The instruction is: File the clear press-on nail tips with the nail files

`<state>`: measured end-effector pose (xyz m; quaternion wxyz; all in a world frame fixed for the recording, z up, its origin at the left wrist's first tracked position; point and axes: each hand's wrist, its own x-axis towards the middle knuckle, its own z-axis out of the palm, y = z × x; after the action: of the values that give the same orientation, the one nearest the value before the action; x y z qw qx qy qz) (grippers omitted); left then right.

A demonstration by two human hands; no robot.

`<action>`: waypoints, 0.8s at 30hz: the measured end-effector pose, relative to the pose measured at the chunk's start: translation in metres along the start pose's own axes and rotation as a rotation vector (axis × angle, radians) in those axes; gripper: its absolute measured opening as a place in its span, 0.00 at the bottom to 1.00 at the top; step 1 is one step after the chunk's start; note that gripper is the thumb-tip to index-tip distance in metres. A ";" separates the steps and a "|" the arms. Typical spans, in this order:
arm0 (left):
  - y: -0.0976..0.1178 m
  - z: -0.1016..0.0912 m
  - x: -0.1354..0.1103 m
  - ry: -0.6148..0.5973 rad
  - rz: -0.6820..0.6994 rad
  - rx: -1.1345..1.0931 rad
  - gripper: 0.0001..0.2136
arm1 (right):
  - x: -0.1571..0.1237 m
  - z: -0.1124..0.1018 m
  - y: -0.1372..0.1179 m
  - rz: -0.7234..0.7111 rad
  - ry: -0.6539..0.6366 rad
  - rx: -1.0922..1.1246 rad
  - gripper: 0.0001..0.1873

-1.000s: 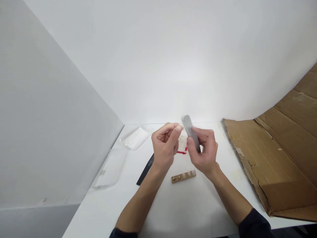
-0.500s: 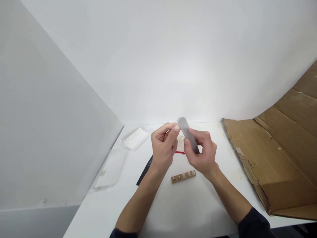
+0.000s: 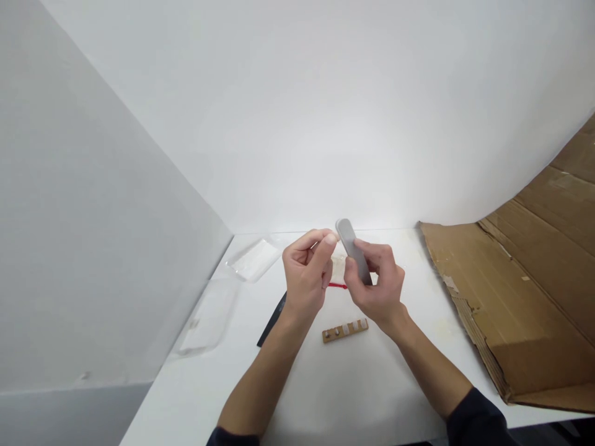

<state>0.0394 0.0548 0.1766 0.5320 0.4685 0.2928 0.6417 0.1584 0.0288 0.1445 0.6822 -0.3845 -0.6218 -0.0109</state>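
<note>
A slim grey bar-shaped device (image 3: pixel 356 251) with a rounded end slants upward in my right hand (image 3: pixel 379 282), whose thumb and fingers grip its lower part. Thumb and forefinger of my left hand (image 3: pixel 307 269) are pressed together just beside the device's upper end. Whatever may lie in that pinch is too small to make out. Below both hands, a short brown strip (image 3: pixel 341 335) on the table carries several small metal and whitish pieces in a row. A flat black piece (image 3: pixel 273 319) is partly covered by my left forearm.
Two clear plastic packages, a far one (image 3: pixel 255 260) and a nearer one (image 3: pixel 209 319), lie on the left of the white table (image 3: pixel 181 396). A clear bag with a red edge (image 3: pixel 338 285) shows behind my hands. Opened cardboard (image 3: pixel 515 310) covers the right side.
The grey device has shifted slightly right, opening a narrow gap between its upper end and my left fingertips. Both grips look the same.
</note>
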 end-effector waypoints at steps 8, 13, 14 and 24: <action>0.001 0.001 0.000 0.011 -0.028 -0.009 0.15 | 0.001 0.000 0.000 0.025 -0.001 0.007 0.14; 0.005 0.001 0.000 -0.032 -0.114 -0.046 0.17 | -0.001 0.001 0.004 -0.032 0.017 -0.008 0.15; 0.006 0.001 0.000 -0.039 -0.132 -0.056 0.18 | -0.002 0.001 0.005 -0.024 0.022 -0.024 0.14; 0.006 0.000 0.002 -0.062 -0.203 -0.096 0.18 | -0.002 0.001 0.006 -0.058 0.029 -0.039 0.16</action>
<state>0.0368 0.0550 0.1825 0.6247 0.4303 0.2911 0.5829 0.1602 0.0326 0.1390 0.6829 -0.3793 -0.6225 -0.0481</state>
